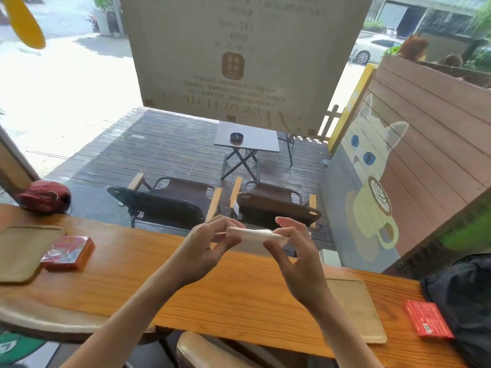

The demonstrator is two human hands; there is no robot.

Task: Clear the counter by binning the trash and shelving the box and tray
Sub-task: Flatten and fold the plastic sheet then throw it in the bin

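Trash step in hand, by the look of it: white folded paper [253, 234], likely a napkin or wrapper, held up in the air above the desk [164, 274], between both hands. Left hand [210, 248] pinches its left end with thumb and curled fingertips; right hand [297, 258] pinches the right end, other fingers spread loosely. Both hands clear of the desk surface, paper touching nothing else. Looks like folding or compacting before binning, a judgement only.

Left of the left hand, well apart: red box [69, 253] lying on the desk, its edge overlapping or touching a beige tray [18, 251]; cannot tell whether it rests partly on the tray. Below and right of the right hand: second beige tray [358, 306] flat on the desk, and further right a second red box [426, 318], just beside a black bag [462, 301]. Far left beyond the tray, a red helmet [43, 196] on the desk.

No bin and no shelf in view. Next move calls for keeping the pinch on the paper, probably passing it to one hand, and turning away from the desk to find the bin. Boxes and trays untouched, shelving not yet started; task looks early.
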